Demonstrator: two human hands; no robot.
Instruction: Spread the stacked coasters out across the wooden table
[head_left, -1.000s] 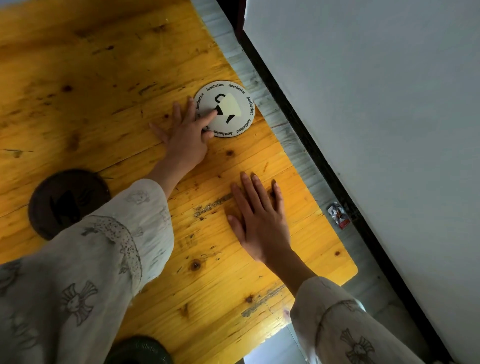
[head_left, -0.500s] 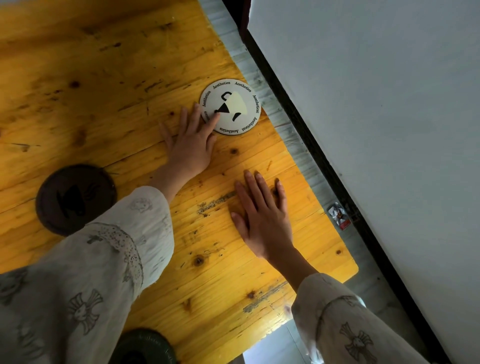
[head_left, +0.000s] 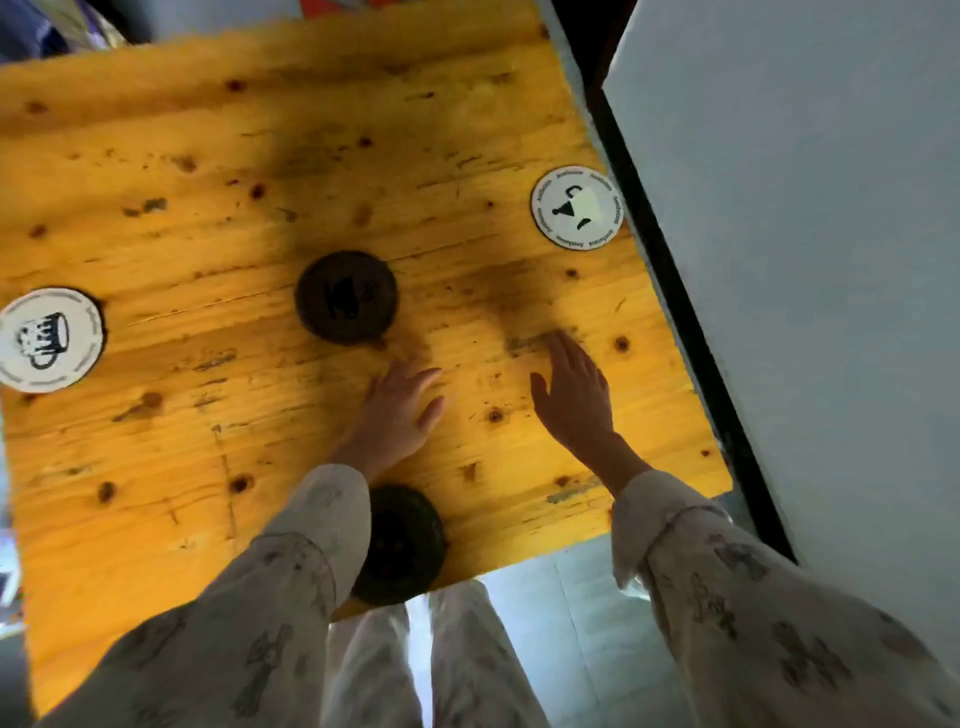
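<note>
Several round coasters lie apart on the yellow wooden table (head_left: 208, 467). A white coaster with a cup print (head_left: 577, 208) sits near the right edge. A dark brown coaster (head_left: 347, 297) lies in the middle. Another white coaster with a mug print (head_left: 49, 339) is at the left edge. A dark coaster (head_left: 402, 545) rests at the near edge, partly hidden by my left sleeve. My left hand (head_left: 397, 410) hovers flat just below the brown coaster, fingers apart, holding nothing. My right hand (head_left: 574, 395) lies flat on bare wood, empty.
A grey wall panel (head_left: 805, 260) with a dark strip runs along the table's right side. The table's near edge ends above my legs (head_left: 441, 665) and a pale floor. Blurred coloured items sit beyond the far edge.
My left hand let go of the white cup coaster and pulled back toward me. The view swung back and left, showing more table and coasters. My right hand stayed flat.
</note>
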